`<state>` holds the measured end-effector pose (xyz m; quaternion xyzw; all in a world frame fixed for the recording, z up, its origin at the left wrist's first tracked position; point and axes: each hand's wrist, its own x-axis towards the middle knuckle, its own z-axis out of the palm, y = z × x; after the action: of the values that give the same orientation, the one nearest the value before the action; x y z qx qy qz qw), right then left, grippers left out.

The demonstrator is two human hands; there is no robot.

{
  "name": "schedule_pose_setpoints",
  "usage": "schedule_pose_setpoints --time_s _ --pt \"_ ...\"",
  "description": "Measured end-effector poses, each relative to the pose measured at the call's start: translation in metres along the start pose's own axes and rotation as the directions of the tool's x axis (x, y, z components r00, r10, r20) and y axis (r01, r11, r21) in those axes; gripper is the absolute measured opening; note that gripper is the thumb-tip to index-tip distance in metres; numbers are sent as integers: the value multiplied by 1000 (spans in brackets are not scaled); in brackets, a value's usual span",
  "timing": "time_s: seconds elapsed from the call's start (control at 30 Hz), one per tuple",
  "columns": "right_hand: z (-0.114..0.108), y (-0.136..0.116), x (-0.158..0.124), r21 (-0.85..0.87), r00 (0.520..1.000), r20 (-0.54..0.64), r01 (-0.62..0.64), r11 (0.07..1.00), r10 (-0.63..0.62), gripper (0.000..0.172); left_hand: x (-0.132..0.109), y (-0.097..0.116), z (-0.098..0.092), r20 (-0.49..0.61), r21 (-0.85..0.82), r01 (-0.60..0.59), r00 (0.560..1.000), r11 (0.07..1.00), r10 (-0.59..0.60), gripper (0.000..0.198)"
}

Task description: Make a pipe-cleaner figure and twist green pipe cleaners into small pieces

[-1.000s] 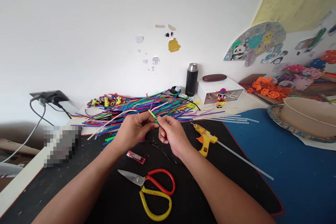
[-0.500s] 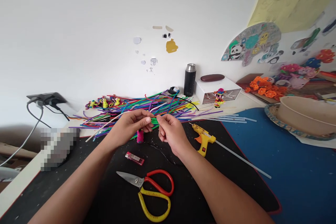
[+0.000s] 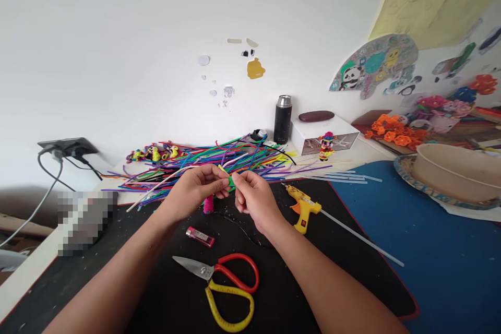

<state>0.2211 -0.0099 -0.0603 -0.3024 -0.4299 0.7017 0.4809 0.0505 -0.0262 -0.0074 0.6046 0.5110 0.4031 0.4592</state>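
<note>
Pinching thumb to fingers, the left hand [image 3: 199, 188] holds, beneath a yellow tip [image 3: 223, 169] slanting up and leftward, a green piece [image 3: 231, 182]. Its long axis is mostly hidden. It lies between the hands, neither clearly nearer, the right hand [image 3: 254, 198] pinching its right side.

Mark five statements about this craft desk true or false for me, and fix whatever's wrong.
1. The left hand and right hand meet at a small green piece. True.
2. The scissors have two red handles. False: the scissors have one red and one yellow handle.
3. The black flask stands upright beside the white box. True.
4. The lighter is in the left hand. False: the lighter lies on the black mat.
5. A clear stick extends from the yellow glue gun. True.
</note>
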Motion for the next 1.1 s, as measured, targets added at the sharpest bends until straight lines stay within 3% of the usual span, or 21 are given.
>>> schedule_pose_setpoints --time_s 0.2,0.33,0.6,1.1 --pt "1 -2 -2 -10 999 53 -9 1000 10 49 -2 3 1 -70 -5 -29 997 1000 28 38" --pt "0 0 0 -56 998 62 19 998 -15 44 -2 2 2 -59 20 -27 998 999 28 39" --pt "-1 -1 0 -219 993 27 119 969 -116 33 0 3 -3 28 -87 41 999 995 -38 48" --pt "-1 4 1 -230 989 53 150 962 -141 32 0 -3 1 5 -38 31 1000 999 -31 43"
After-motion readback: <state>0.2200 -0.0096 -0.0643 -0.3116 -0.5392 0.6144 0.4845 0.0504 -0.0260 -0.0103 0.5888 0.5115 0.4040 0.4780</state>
